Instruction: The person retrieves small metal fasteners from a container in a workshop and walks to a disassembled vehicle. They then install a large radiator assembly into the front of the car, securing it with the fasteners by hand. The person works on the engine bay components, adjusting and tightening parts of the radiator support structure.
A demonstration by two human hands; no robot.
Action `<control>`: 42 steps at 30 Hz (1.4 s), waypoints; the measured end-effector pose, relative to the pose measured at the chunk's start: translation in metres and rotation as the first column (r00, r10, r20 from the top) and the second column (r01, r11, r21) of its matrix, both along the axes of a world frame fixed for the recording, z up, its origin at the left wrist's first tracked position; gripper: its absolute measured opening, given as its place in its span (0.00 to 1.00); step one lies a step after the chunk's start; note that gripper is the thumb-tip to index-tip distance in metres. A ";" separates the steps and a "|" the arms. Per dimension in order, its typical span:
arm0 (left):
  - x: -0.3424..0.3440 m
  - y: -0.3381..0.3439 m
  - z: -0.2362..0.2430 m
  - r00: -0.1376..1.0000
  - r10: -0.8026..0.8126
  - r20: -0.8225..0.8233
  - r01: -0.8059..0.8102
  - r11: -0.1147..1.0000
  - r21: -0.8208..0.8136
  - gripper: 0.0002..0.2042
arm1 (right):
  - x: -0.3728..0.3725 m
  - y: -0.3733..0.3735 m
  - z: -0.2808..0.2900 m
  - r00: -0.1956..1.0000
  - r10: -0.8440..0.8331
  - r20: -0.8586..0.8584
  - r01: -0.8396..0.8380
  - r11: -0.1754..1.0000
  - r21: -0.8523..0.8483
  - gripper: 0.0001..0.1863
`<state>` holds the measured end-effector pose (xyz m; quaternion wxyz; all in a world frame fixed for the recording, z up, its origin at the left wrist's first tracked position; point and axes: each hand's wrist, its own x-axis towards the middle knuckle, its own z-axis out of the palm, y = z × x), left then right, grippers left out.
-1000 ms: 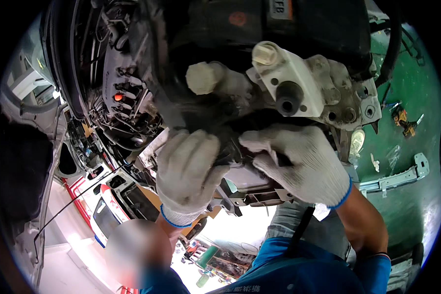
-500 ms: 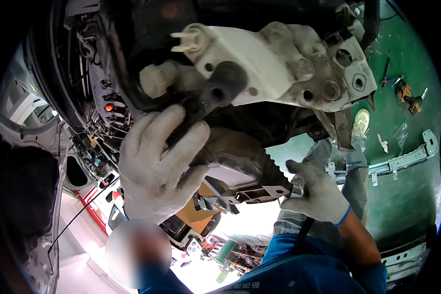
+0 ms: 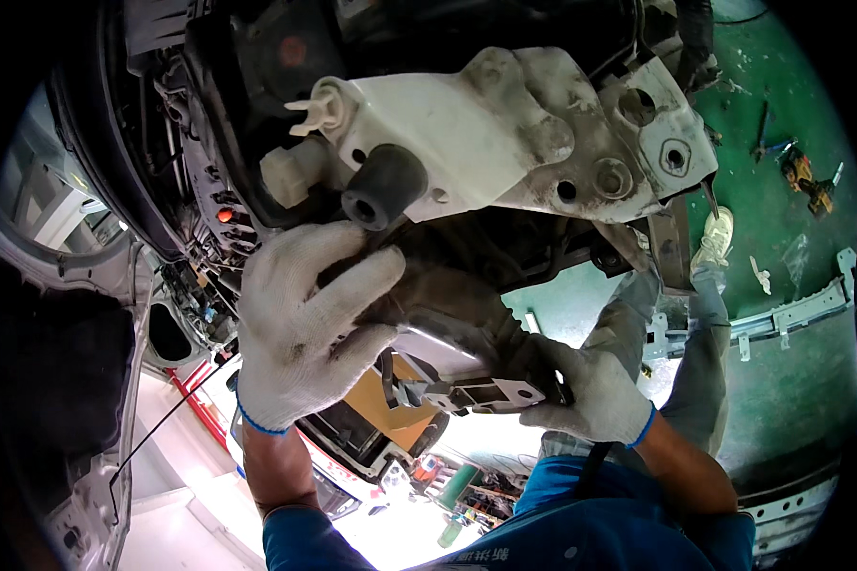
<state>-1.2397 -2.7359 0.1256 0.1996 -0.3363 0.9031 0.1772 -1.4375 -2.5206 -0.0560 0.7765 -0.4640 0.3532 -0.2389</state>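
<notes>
A car headlight (image 3: 452,347), with a dark housing, a glossy face and a slotted mounting bracket along its lower edge, is held between my gloved hands. My left hand (image 3: 305,328) lies over its left side, fingers bent around it; the fingertips are partly hidden behind the housing. At the other end, my right hand (image 3: 595,390) grips the corner beside the bracket, thumb below and fingers on top. Just above the headlight is the car's off-white metal front frame (image 3: 448,143), carrying a black rubber buffer (image 3: 386,186) and a pale plastic clip (image 3: 324,112).
The open engine bay (image 3: 200,143) is at upper left, near a detached panel (image 3: 57,362). On the green floor at right lie a power tool (image 3: 809,181) and a long metal beam (image 3: 790,314). A cardboard piece (image 3: 381,409) shows below the headlight.
The headlight and my right hand have shifted slightly left and down. My right hand has closed further around the end. The left hand stays on its side, a little lower.
</notes>
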 end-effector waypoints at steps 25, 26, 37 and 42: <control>0.042 0.195 -0.017 -0.047 0.803 -0.595 -0.977 0.087 0.195 0.22 | 0.007 -0.004 0.012 0.988 0.076 -0.137 -0.066 0.995 0.077 0.52; 0.038 0.220 -0.021 -0.221 0.806 -0.549 -0.947 -0.041 0.320 0.20 | 0.007 -0.006 0.014 0.989 0.077 -0.126 -0.066 0.994 0.089 0.52; -0.001 0.378 -0.093 -0.789 0.492 0.369 0.155 -0.422 0.893 0.36 | 0.022 -0.020 0.056 0.983 0.055 -0.172 0.029 0.893 0.448 0.25; -0.003 0.349 -0.144 -0.709 0.541 0.452 0.451 -0.146 0.881 0.41 | 0.009 -0.017 0.049 0.904 0.212 -0.370 0.049 0.810 0.584 0.23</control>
